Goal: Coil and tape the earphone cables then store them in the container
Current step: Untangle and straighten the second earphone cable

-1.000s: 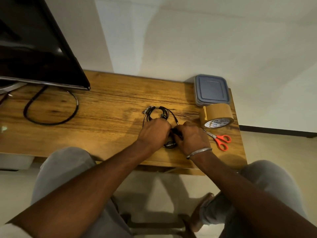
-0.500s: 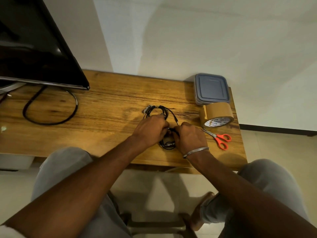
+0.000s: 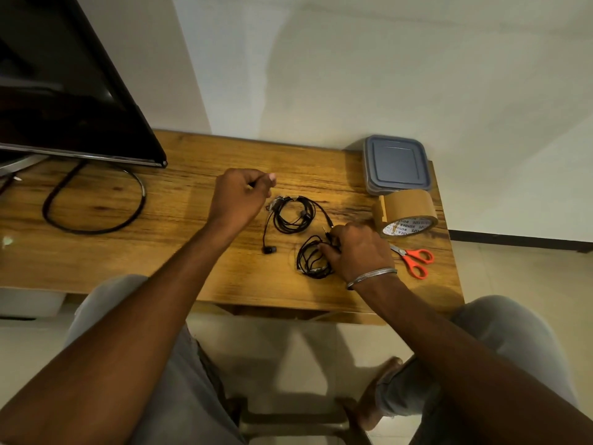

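Two black earphone cables lie on the wooden table (image 3: 199, 252). The far earphone coil (image 3: 293, 216) lies loose, one earbud (image 3: 269, 249) trailing toward me. My right hand (image 3: 361, 252) grips the near earphone coil (image 3: 313, 258) at its right side, fingers curled over the strands and the plug. Left of the far coil and above the table, my left hand (image 3: 240, 197) hovers with its fingers curled and thumb out; no cable is visible in it. The grey lidded container (image 3: 396, 163) stands closed at the back right. The brown tape roll (image 3: 406, 211) sits in front of it.
Red-handled scissors (image 3: 415, 260) lie right of my right hand, near the table's right edge. A dark monitor (image 3: 64, 101) fills the back left, with a thick black cable loop (image 3: 96, 203) below it. My knees are under the front edge.
Both hands were bunched together over the near coil. My left hand has let go and lifted away up and to the left. My right hand stays on the coil.
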